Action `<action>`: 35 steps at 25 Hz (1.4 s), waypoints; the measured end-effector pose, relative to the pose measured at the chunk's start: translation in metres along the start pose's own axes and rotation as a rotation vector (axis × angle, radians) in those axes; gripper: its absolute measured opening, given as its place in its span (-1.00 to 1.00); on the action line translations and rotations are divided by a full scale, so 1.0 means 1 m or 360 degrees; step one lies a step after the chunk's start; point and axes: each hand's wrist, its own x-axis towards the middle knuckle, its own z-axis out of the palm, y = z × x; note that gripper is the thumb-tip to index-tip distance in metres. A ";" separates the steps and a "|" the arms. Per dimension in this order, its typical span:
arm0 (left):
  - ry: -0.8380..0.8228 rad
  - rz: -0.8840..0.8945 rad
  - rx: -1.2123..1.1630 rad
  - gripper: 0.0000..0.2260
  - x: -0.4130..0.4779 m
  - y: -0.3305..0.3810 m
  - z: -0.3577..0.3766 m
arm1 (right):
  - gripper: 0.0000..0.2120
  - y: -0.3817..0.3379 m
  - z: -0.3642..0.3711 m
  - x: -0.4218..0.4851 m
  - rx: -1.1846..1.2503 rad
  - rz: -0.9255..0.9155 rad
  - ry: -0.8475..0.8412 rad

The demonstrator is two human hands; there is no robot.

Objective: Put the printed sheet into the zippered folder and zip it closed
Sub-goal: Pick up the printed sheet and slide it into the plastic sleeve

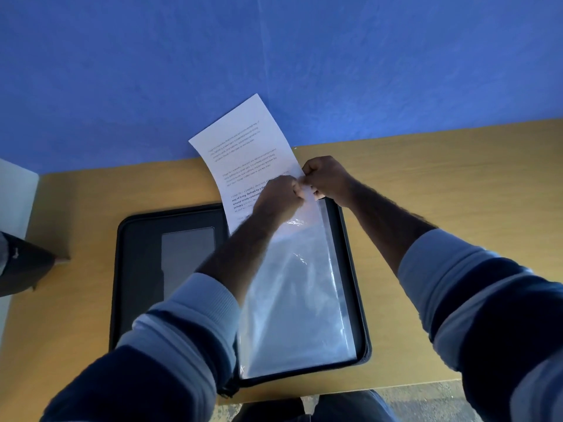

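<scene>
A black zippered folder [138, 269] lies open flat on the wooden table, with clear plastic sleeves [298, 300] on its right half. The printed sheet [243, 147], white with several blocks of text, stands curved above the folder's far edge, its lower end at the top opening of a sleeve. My left hand [278, 201] pinches the sheet's lower part. My right hand [327, 179] pinches the sheet's right edge together with the sleeve's top corner. How far the sheet sits inside the sleeve is hidden by my hands.
The wooden table [441, 178] stands against a blue wall [274, 56]. A dark object [21, 263] pokes in at the left edge. Floor and my legs show below the table's near edge.
</scene>
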 end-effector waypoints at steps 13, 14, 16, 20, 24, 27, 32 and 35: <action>0.0204 0.0058 0.0108 -0.81 -0.010 -0.039 0.003 | -0.81 -0.005 -0.003 0.025 -0.0156 0.0062 -0.0175; 0.0208 0.0067 0.0098 -0.80 -0.011 -0.038 0.004 | -0.83 -0.013 0.000 0.029 -0.0091 0.0007 -0.0065; 0.0220 0.0089 0.0098 -0.80 -0.012 -0.038 0.005 | -0.88 -0.027 0.006 0.040 -0.0166 -0.0127 0.0164; 0.0237 0.0086 0.0121 -0.80 -0.010 -0.039 0.004 | -0.66 -0.040 0.007 0.043 -0.0437 -0.0197 0.0248; 0.0269 0.0131 0.0190 -0.83 -0.007 -0.040 0.005 | -0.80 -0.020 -0.001 0.037 -0.0423 -0.0119 0.0139; 0.0314 0.0102 0.0273 -0.90 -0.009 -0.037 0.006 | -0.93 -0.003 -0.005 0.019 -0.0376 -0.0090 0.0020; 0.0449 0.0254 0.0457 -0.88 -0.011 -0.039 0.006 | -0.76 0.028 -0.011 0.000 -0.0326 0.0104 -0.0292; 0.0394 0.0336 0.0486 -0.87 -0.008 -0.039 0.000 | -0.74 0.031 -0.013 -0.008 -0.0161 0.0128 -0.0348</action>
